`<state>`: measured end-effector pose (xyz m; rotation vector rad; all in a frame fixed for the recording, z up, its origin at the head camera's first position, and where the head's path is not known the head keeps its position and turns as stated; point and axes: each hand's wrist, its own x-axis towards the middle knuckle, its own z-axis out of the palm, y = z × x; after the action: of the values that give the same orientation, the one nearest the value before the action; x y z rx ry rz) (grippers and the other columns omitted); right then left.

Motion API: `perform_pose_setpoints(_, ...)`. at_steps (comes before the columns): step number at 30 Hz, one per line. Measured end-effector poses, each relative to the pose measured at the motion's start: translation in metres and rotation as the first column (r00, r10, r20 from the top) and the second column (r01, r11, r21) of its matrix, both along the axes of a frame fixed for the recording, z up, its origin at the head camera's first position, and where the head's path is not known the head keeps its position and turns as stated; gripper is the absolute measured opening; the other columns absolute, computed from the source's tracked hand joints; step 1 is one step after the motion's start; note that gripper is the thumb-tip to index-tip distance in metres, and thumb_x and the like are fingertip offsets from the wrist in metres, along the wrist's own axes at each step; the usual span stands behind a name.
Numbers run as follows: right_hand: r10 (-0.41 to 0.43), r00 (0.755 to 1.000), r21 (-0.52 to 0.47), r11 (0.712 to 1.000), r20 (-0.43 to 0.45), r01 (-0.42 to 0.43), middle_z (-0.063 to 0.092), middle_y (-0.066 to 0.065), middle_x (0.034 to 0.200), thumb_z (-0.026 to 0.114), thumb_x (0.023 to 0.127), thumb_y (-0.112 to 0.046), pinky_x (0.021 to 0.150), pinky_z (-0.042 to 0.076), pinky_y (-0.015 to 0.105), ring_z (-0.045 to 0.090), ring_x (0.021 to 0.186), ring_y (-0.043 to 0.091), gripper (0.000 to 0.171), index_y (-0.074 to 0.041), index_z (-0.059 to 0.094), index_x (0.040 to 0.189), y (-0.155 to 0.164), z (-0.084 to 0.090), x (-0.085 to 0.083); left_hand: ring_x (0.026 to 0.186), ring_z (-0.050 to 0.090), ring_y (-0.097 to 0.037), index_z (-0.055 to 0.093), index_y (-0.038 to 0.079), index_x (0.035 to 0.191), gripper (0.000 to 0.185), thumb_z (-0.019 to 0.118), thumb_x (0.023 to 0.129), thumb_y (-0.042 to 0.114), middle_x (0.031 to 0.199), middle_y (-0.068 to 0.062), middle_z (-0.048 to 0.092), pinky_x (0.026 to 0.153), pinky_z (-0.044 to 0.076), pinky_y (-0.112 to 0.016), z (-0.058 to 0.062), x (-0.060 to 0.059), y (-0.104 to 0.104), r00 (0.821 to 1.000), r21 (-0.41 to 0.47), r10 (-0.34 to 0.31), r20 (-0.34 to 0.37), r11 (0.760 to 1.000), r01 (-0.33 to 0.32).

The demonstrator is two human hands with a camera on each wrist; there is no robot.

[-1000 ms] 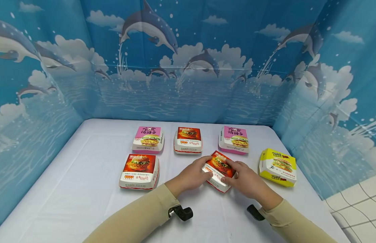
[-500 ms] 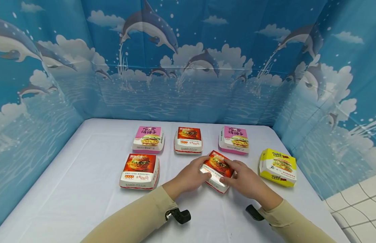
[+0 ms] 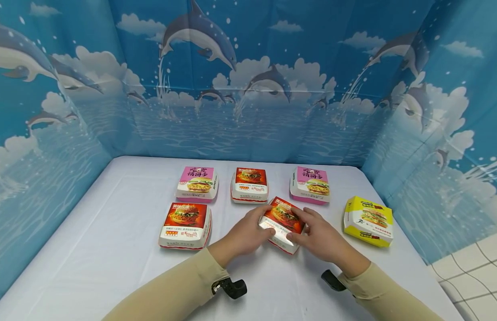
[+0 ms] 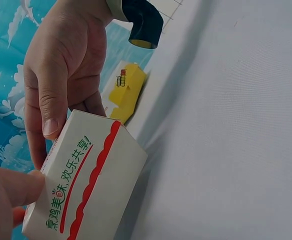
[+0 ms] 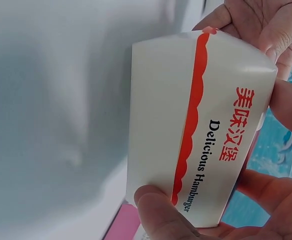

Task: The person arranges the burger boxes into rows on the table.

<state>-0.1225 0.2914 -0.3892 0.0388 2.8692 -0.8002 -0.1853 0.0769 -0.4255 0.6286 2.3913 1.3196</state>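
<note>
A red-topped white burger box (image 3: 282, 223) sits on the white table (image 3: 112, 249), turned at an angle, in the front row's middle. My left hand (image 3: 248, 232) grips its left side and my right hand (image 3: 318, 234) grips its right side, thumbs along the near wall. In the left wrist view the box (image 4: 86, 185) shows red Chinese print, with the right hand (image 4: 66, 75) curled behind it. The right wrist view shows the box (image 5: 206, 135) reading "Delicious Hamburger", the right hand's thumb (image 5: 166, 210) on its near edge and the left hand (image 5: 266, 30) at the far corner.
Another red box (image 3: 186, 225) lies at front left, a yellow box (image 3: 368, 220) at front right. The back row holds a pink box (image 3: 197, 183), a red box (image 3: 250, 185) and a pink box (image 3: 310, 185). Blue dolphin-print walls (image 3: 248, 89) enclose three sides.
Both hands have slid the held red box a little to the left and away, toward the back row, turning it slightly. The other boxes have not moved.
</note>
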Motion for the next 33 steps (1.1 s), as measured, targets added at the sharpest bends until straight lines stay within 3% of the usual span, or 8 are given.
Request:
perform_pose_setpoints(16, 0.024, 0.999, -0.049, 0.999, 0.025, -0.023, 0.021, 0.024, 0.173, 0.08, 0.092, -0.046, 0.097, 0.06, 0.048, 0.062, 0.121, 0.033, 0.083, -0.026, 0.041, 0.163, -0.012, 0.001, -0.004, 0.144, 0.047, -0.029, 0.04, 0.026, 0.16, 0.071, 0.073, 0.098, 0.032, 0.164, -0.012, 0.041, 0.118, 0.041, -0.057, 0.004, 0.009, -0.018, 0.999, -0.038, 0.047, 0.012, 0.998, -0.047)
perform_pose_setpoints(33, 0.07, 0.998, -0.078, 0.995, 0.001, -0.069, 0.025, 0.023, 0.172, 0.081, 0.093, -0.039, 0.102, 0.058, 0.05, 0.062, 0.127, 0.036, 0.08, -0.027, 0.043, 0.162, -0.027, -0.003, -0.009, 0.127, 0.055, -0.031, 0.038, 0.032, 0.161, 0.076, 0.075, 0.095, 0.036, 0.158, -0.018, 0.043, 0.109, 0.047, -0.058, 0.004, 0.015, -0.036, 0.995, -0.087, 0.099, -0.012, 0.991, -0.1)
